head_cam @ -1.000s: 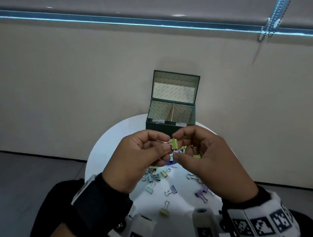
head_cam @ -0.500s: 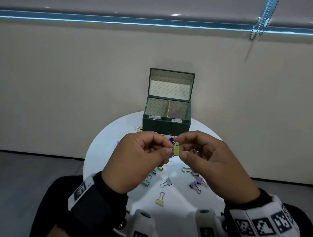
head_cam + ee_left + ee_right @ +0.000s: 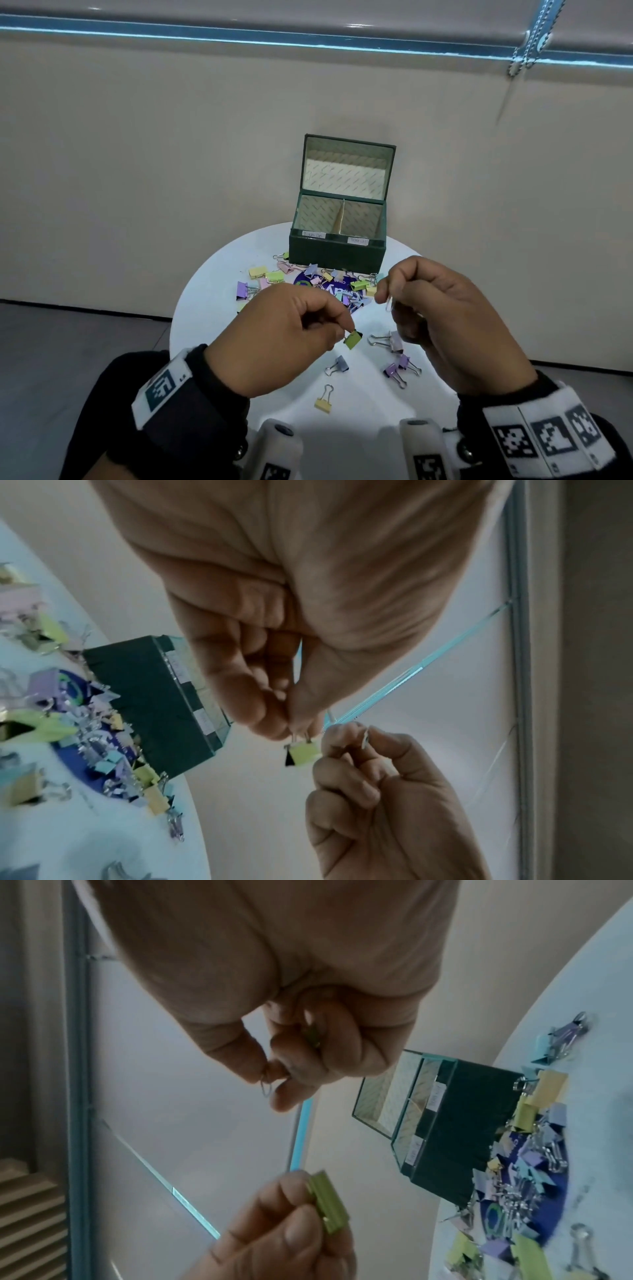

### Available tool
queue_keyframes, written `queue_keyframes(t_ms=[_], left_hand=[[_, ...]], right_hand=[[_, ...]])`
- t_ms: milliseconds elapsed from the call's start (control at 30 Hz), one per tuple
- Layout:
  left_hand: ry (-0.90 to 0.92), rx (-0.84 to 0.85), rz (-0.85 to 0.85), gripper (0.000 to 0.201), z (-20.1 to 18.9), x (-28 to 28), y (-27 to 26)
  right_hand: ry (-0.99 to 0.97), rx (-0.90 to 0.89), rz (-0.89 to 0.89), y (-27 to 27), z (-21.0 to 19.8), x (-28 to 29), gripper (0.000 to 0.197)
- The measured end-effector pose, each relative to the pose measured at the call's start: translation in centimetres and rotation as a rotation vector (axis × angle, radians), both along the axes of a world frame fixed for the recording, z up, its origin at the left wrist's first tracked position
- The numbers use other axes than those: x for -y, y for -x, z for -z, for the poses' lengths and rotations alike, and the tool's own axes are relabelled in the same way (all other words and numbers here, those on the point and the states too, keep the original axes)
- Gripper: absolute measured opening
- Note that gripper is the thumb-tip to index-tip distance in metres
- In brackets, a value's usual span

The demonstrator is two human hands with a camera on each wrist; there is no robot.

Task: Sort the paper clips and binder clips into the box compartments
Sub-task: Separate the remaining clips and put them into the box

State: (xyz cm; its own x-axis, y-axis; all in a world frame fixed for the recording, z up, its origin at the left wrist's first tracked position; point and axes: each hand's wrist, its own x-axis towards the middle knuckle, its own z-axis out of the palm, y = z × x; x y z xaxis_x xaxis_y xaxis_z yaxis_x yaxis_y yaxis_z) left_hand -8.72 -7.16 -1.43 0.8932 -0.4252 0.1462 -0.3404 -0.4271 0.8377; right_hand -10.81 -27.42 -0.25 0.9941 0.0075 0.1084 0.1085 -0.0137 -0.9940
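Observation:
My left hand (image 3: pixel 342 334) pinches a small green binder clip (image 3: pixel 352 340) by its wire handles above the table; the same clip hangs below the fingertips in the left wrist view (image 3: pixel 303 752). My right hand (image 3: pixel 385 295), a little higher and to the right, pinches a thin silver paper clip (image 3: pixel 388 304) between thumb and forefinger, also seen in the right wrist view (image 3: pixel 265 1088). Something small and green (image 3: pixel 313 1037) shows inside its curled fingers. The dark green box (image 3: pixel 337 255) stands behind with its lid up and a divider between two compartments.
Several pastel binder clips (image 3: pixel 329 286) lie heaped on a blue disc in front of the box. A few more lie loose (image 3: pixel 323 404) near the front of the round white table (image 3: pixel 205 294). A beige wall stands close behind the box.
My hands were together around the green binder clip; now they have parted. The left hand has dropped with the binder clip, and the right has drawn away right holding the paper clip.

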Motion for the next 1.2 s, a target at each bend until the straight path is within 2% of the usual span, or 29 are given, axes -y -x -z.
queue_keyframes(t_ms=[67, 200, 333, 500, 633, 767, 1000, 1200], left_hand=[[0.065, -0.019, -0.036, 0.020, 0.3, -0.3, -0.4], [0.251, -0.119, -0.144, 0.017, 0.6, -1.5, -2.9], [0.403, -0.221, -0.259, 0.014, 0.5, -2.6, -7.6], [0.362, -0.230, -0.289, 0.007, -1.1, -1.7, -13.6], [0.242, -0.163, -0.278, 0.005, -2.1, 0.0, -17.4], [0.131, -0.106, -0.272, 0.004, -2.4, 1.5, -20.1], [-0.111, 0.040, -0.281, 0.008, -2.0, 2.4, -22.4], [-0.096, 0.060, -0.209, 0.005, -2.6, 4.0, -22.1]], right_hand=[[-0.045, -0.029, 0.029, -0.4, -0.3, 0.3, 0.026], [-0.161, -0.105, 0.108, -2.0, 0.0, 1.1, 0.016], [-0.457, -0.267, 0.184, -4.9, 1.1, 2.2, 0.017], [-0.808, -0.410, 0.169, -8.5, 1.5, 3.3, 0.012], [-0.912, -0.395, 0.170, -10.6, 1.3, 4.2, 0.018], [-0.830, -0.401, 0.158, -11.9, 1.4, 4.7, 0.022], [-0.359, -0.325, 0.163, -15.3, 0.6, 4.4, 0.016], [-0.032, -0.200, 0.226, -17.9, -0.4, 4.0, 0.011]])
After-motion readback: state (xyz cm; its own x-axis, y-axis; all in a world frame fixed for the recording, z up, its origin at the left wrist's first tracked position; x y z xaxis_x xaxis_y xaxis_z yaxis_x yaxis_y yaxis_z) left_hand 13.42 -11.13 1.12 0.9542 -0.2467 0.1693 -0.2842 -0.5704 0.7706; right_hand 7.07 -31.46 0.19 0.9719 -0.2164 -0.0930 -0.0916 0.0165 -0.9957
